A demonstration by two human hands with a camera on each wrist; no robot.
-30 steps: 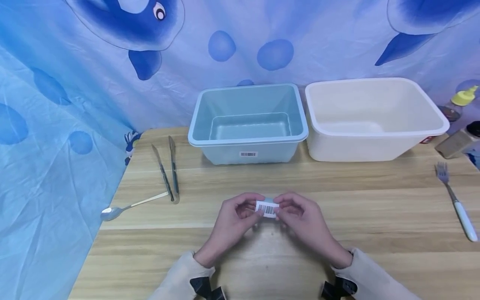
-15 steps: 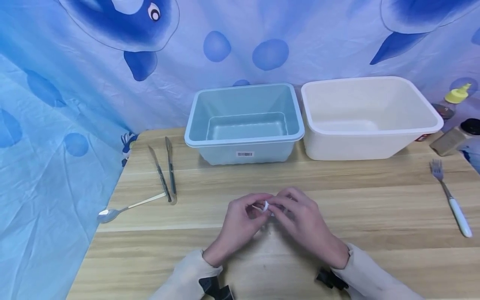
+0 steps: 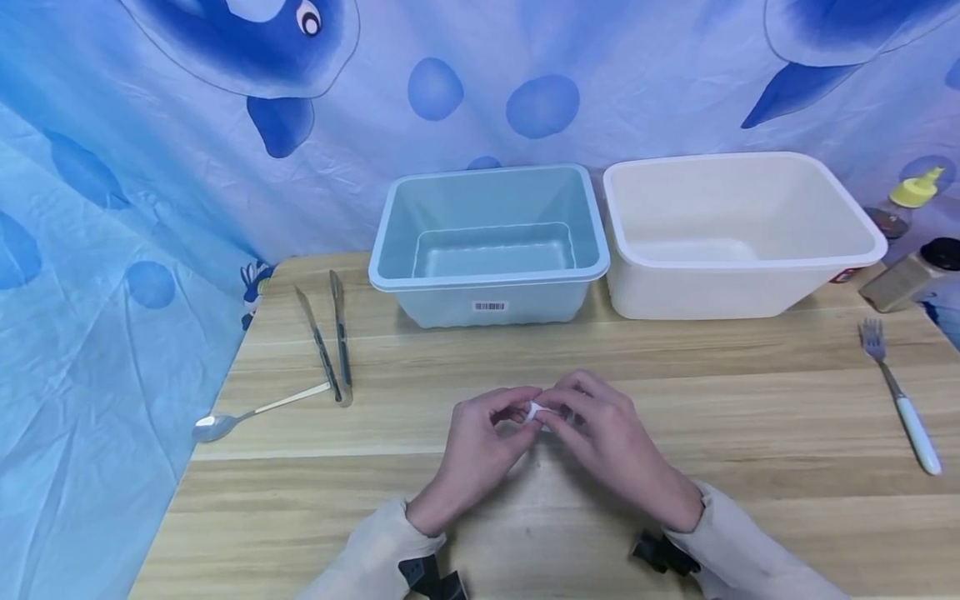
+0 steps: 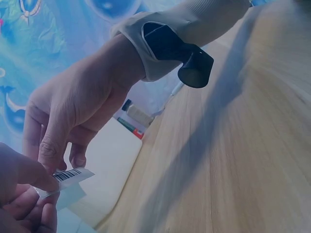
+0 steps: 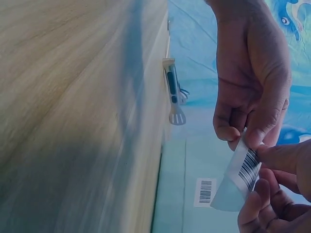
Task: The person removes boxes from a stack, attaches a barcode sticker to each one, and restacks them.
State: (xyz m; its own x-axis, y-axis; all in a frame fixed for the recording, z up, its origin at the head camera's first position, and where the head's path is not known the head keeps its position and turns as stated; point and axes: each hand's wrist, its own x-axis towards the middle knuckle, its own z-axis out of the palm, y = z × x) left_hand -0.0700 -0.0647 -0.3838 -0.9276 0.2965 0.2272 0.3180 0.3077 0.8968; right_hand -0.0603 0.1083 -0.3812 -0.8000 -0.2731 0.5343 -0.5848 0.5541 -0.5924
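Observation:
A barcode label (image 3: 534,410) on a pale strip is held over the table between both hands, its edge curled in the head view. The left hand (image 3: 487,442) pinches its left end between thumb and fingers. From the other side, the right hand (image 3: 600,425) pinches it, fingertips almost meeting the left ones. The printed bars of the label (image 5: 249,167) show in the right wrist view, with a bluish, see-through flap below them. In the left wrist view the label (image 4: 73,175) sticks out past the fingertips. Fingers cover part of it.
A light-blue bin (image 3: 487,297) with its own barcode sticker (image 3: 491,307) stands beyond the hands, a white bin (image 3: 735,292) right of it. Tongs (image 3: 342,350) and a spoon (image 3: 217,427) lie left, a fork (image 3: 907,408) right. Two bottles, one a black-capped jar (image 3: 903,279), stand behind the fork.
The label, earlier flat with its barcode facing up, is now turned and curled between the fingers. The right fingertips have moved left, close to the left ones.

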